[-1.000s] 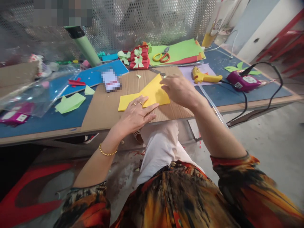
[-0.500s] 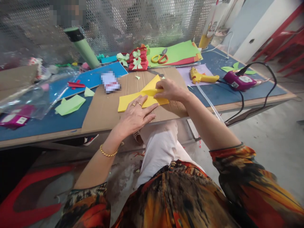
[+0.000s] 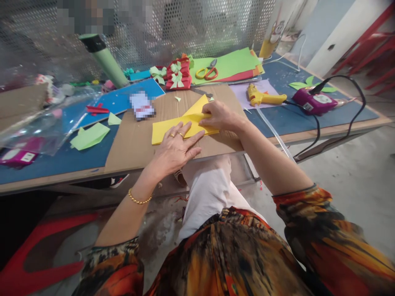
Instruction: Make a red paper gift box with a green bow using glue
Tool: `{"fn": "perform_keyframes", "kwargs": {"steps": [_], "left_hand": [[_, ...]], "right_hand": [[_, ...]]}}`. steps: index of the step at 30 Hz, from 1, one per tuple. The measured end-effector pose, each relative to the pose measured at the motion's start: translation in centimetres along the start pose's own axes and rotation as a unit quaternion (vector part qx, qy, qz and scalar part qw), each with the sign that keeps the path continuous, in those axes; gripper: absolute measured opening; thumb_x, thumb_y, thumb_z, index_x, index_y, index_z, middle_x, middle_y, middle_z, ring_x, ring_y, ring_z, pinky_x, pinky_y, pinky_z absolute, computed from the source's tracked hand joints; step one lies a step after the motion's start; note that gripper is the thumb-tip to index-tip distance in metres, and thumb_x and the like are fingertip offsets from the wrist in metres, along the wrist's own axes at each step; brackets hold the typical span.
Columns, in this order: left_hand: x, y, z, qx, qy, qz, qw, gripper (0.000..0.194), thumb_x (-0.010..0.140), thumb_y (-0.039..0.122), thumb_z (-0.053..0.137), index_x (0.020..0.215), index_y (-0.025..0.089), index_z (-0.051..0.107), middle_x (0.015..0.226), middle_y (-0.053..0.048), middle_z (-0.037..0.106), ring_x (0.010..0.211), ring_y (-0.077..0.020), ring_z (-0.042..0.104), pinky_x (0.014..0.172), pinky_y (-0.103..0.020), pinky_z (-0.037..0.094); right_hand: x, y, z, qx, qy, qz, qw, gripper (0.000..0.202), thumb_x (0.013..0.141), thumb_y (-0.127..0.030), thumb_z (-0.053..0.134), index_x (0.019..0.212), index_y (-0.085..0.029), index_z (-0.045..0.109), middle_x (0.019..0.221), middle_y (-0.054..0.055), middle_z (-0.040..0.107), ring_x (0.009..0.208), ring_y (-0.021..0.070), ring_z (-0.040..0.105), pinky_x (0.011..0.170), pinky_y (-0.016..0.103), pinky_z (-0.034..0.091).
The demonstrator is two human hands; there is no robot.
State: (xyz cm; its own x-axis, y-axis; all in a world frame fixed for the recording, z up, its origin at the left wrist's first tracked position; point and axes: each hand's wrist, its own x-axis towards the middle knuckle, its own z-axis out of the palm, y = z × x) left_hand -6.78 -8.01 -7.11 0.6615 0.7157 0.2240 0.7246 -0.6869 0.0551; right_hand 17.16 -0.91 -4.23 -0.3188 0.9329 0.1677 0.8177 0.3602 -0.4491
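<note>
Yellow paper (image 3: 160, 130), partly folded with one pointed flap standing out at the top, lies on a sheet of brown cardboard (image 3: 132, 144) in front of me. My left hand (image 3: 177, 144) rests on its lower left part, fingers stretched out and flat against the paper. At the paper's right side my right hand (image 3: 217, 117) is closed, thumb and bent fingers pinching the folded edge. The right hand's fingers hide part of that fold.
Scissors (image 3: 207, 73) lie on green paper (image 3: 230, 63) at the back. A yellow glue gun (image 3: 263, 97) and purple box (image 3: 314, 102) with a black cable stand right. Red pieces with pale bows (image 3: 179, 74), a green bottle (image 3: 106, 63) and green paper scraps (image 3: 91, 136) are left.
Both hands keep nearly the same hold on the yellow paper. The whole view has shifted slightly, and the right fingers have slid a little along the fold.
</note>
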Motion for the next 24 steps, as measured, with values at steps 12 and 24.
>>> {"fn": "perform_keyframes", "kwargs": {"steps": [12, 24], "left_hand": [[0.1, 0.2, -0.4, -0.002, -0.021, -0.004, 1.0, 0.057, 0.114, 0.058, 0.053, 0.167, 0.036, 0.059, 0.179, -0.015, 0.047, 0.168, -0.0441, 0.04, 0.135, -0.069, 0.034], [0.3, 0.2, -0.1, 0.004, -0.021, -0.009, 1.0, 0.056, 0.115, 0.059, 0.052, 0.164, 0.036, 0.062, 0.179, -0.014, 0.049, 0.168, -0.0393, 0.043, 0.137, -0.064, 0.033]], "right_hand": [[0.0, 0.2, 0.2, -0.018, 0.002, -0.008, 1.0, 0.015, 0.085, -0.028, 0.071, 0.081, -0.019, 0.06, 0.082, 0.001, 0.06, 0.077, 0.0143, 0.045, 0.071, 0.031, 0.032], [-5.5, 0.5, 1.2, -0.113, 0.183, -0.091, 0.972, 0.038, 0.109, -0.023, 0.046, 0.138, -0.018, 0.07, 0.146, 0.021, 0.067, 0.129, 0.0351, 0.06, 0.107, 0.052, 0.05]]}}
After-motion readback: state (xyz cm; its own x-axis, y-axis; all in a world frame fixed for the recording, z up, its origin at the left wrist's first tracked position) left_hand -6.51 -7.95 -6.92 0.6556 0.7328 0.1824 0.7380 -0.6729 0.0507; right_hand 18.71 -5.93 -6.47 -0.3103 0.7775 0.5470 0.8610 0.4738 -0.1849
